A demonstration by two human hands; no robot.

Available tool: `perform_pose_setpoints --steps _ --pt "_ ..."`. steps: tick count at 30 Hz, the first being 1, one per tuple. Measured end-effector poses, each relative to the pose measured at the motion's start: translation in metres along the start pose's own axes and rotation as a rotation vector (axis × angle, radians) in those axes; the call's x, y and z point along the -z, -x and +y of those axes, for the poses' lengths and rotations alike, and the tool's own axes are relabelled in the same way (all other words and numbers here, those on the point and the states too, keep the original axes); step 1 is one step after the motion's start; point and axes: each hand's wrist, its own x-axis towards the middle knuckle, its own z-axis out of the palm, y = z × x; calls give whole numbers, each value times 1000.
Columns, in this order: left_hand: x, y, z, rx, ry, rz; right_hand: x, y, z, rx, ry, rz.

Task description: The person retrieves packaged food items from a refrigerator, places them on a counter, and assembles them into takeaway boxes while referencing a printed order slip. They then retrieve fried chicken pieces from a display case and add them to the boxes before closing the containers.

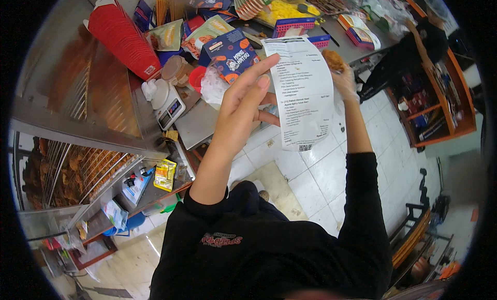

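Note:
A long white paper receipt (pixel 306 101) hangs upright before me, printed in dark lines with a square code at its lower end. My left hand (pixel 240 106) grips the receipt's left side, the fingers partly behind it. Beyond the paper's right edge, my right hand (pixel 346 84), in a clear plastic glove, holds a golden-brown piece of fried food (pixel 333 60), which looks like breaded chicken. The receipt hides part of that hand's fingers. Behind my left hand stands a dark blue printed box (pixel 229 53) on the metal counter.
Left on the counter are stacked red cartons (pixel 124 39), a digital scale (pixel 170 106) and a lidded tub (pixel 176 71). Fried pieces lie on racks in a glass-fronted cabinet (pixel 77 170). Another person in black (pixel 409 57) works at the right, near an orange shelf (pixel 440 108).

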Motion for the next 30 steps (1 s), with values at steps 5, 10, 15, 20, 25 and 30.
perform_pose_setpoints --steps 5,10,15,20,25,30 --pt "18 -39 -18 -93 -61 131 -48 -57 72 121 459 -141" --pt "37 -91 -46 -96 -43 172 -39 -67 84 -185 145 -186" --pt "32 -163 -66 -72 -74 117 -33 -50 79 109 630 144" --pt "0 -219 -76 -50 34 62 -14 -53 88 -366 -342 45" --pt "-14 -268 -88 -126 -60 94 38 -74 95 -514 -620 45" --pt "-14 -288 -81 -132 -231 340 66 -165 113 -568 -679 8"
